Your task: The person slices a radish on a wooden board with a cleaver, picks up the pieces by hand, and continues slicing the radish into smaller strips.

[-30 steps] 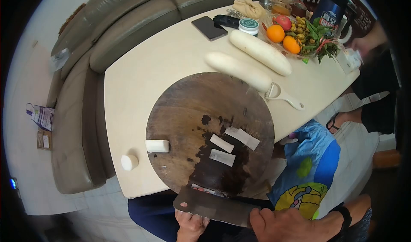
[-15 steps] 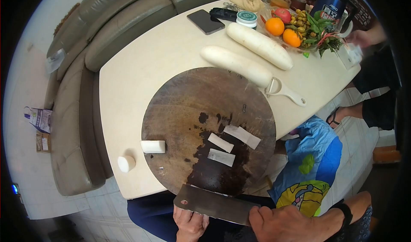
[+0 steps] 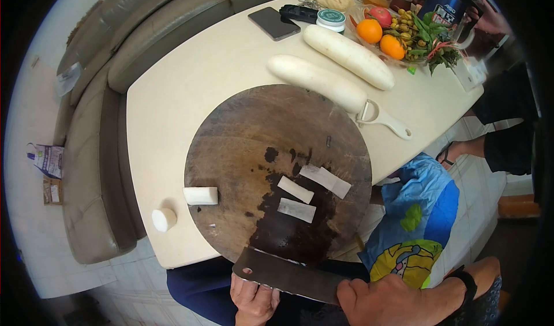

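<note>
My right hand [image 3: 384,302] is wrapped around the handle end of a broad cleaver [image 3: 291,275]. The blade lies across the near edge of a round wooden chopping board [image 3: 231,130]. My left hand [image 3: 254,300] is below the blade's far end, its fingers bent in close to the steel. Whatever those fingers grip is hidden by the blade. Several flat white radish slices [image 3: 296,210] rest on the wet, dark part of the board. A thicker white radish block [image 3: 201,196] sits at its left edge, and a round radish end [image 3: 164,220] stands on the table beside it.
Two peeled white radishes [image 3: 349,57] and a peeler [image 3: 385,120] lie beyond the board. Farther back are a phone [image 3: 274,23], fruit including oranges [image 3: 369,31], and a blue jug [image 3: 445,6]. Another person's hand [image 3: 493,19] is beside the jug. A blue bag [image 3: 424,193] hangs at right.
The other person's hand has moved up from near the white box to the blue jug. My view has shifted slightly; my hands and the cleaver hold nearly the same pose.
</note>
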A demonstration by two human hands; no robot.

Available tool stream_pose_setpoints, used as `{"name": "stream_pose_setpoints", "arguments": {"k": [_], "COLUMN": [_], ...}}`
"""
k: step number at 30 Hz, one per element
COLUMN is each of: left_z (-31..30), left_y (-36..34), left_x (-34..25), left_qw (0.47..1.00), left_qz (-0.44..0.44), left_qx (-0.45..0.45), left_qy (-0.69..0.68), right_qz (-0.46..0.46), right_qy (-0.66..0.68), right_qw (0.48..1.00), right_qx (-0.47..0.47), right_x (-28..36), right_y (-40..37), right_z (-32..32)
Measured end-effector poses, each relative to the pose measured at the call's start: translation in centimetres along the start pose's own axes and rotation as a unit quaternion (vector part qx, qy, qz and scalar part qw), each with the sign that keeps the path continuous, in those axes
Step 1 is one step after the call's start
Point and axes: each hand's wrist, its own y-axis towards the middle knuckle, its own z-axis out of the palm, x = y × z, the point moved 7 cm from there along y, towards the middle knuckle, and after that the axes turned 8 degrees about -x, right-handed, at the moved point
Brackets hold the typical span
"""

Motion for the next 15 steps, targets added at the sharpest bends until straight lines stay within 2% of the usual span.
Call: {"name": "stream_pose_setpoints", "arguments": {"k": [2, 7, 15], "left_z": [0.1, -0.2, -0.5], "left_y": [-0.5, -1.1, -1.3], "left_x": [0.0, 0.2, 0.4], "left_qw": [0.999, 1.000, 1.000], "left_qz": [0.015, 0.004, -0.001], "left_qx": [0.008, 0.010, 0.005], "left_qy": [0.030, 0.005, 0.011], "right_qz": [0.008, 0.014, 0.011], "right_qy": [0.000, 0.011, -0.063], "right_qw": [1.000, 1.000, 0.995], "right_qx": [-0.006, -0.023, -0.075], "right_x": [0.1, 0.2, 1.0], "right_y": [0.0, -0.1, 0.3], "right_z": [0.1, 0.2, 0.3]}}
